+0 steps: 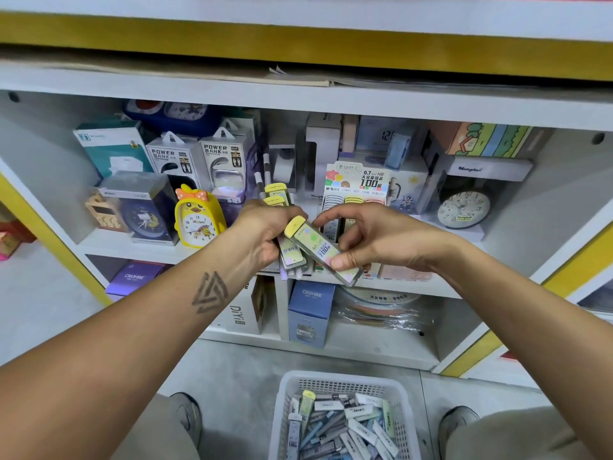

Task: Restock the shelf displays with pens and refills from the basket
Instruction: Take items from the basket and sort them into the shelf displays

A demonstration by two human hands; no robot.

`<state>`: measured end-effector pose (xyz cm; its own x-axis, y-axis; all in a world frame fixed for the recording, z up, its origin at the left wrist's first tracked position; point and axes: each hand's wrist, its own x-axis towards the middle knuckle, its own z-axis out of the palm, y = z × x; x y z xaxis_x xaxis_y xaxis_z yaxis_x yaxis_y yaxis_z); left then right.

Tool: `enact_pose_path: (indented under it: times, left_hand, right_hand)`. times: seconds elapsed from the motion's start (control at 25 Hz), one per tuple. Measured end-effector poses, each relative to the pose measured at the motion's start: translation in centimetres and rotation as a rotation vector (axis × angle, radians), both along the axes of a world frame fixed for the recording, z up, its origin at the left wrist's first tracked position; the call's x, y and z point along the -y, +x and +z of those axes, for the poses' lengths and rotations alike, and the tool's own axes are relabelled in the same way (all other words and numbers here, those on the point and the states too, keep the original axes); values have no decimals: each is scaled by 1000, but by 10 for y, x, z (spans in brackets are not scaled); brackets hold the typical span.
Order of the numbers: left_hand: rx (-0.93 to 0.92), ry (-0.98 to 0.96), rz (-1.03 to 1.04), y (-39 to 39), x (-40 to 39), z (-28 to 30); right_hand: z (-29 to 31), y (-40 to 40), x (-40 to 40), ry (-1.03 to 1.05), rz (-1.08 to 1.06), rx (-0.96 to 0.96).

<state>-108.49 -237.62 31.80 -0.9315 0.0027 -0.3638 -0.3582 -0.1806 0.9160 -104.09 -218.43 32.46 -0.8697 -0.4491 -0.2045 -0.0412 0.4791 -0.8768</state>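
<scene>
The step in hand is picking 1 refill case out of a handful to slot into the display box point(356, 190) on the middle shelf. The left hand point(262, 230), just left of the display box and slightly below it, has its grip clamped round a bunch of refill cases point(292, 254), yellow caps poking up above the knuckles. The right hand point(371, 237), in front of the display box, pinches a single yellow-capped refill case point(320, 249): thumb on its lower end, fingertips near the cap, the case tilted with the cap up and left. Both forearms reach forward and converge in front of the display box.

The next move likely calls for turning that case upright and lowering it into the yellow column of the display box. The basket point(343, 383), well below the display box on the floor, holds many more refills.
</scene>
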Motion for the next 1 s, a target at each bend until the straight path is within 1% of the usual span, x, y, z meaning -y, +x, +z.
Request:
enact_pose_path:
  times: [0.08, 0.12, 0.2, 0.24, 0.28, 0.32, 0.4, 0.48, 0.56, 0.68, 0.92, 1.0]
  left_hand:
    - [22, 12, 7, 0, 2, -1]
    - [28, 9, 3, 1, 3, -1]
    - [27, -4, -3, 2, 4, -1]
    - [28, -7, -6, 2, 4, -1]
    - [30, -8, -11, 2, 4, -1]
    - [30, -9, -18, 1, 3, -2]
    - [28, -17, -38, 2, 2, -2]
    - [25, -32, -60, 3, -1, -2]
    - [22, -44, -69, 5, -3, -1]
    - [15, -61, -96, 8, -5, -1]
    - [15, -63, -127, 8, -6, -1]
    - [17, -70, -131, 8, -7, -2]
  right_hand:
    - [3, 1, -5, -85, -31, 29]
    - [4, 0, -7, -159, -63, 41]
    - [8, -4, -12, -313, -204, 23]
    - [9, -8, -15, -341, -287, -15]
    - [9, -12, -19, -312, -356, -78]
    - [7, -14, -21, -226, -404, -159]
    - [1, -18, -22, 10, -470, -317]
    - [-8, -22, -22, 136, -547, -437]
    - [-13, -26, -22, 193, -593, -547]
    - [-17, -28, -20, 265, -590, -616]
    - [-15, -24, -16, 308, -556, -789]
    - [-15, -25, -16, 296, -541, -802]
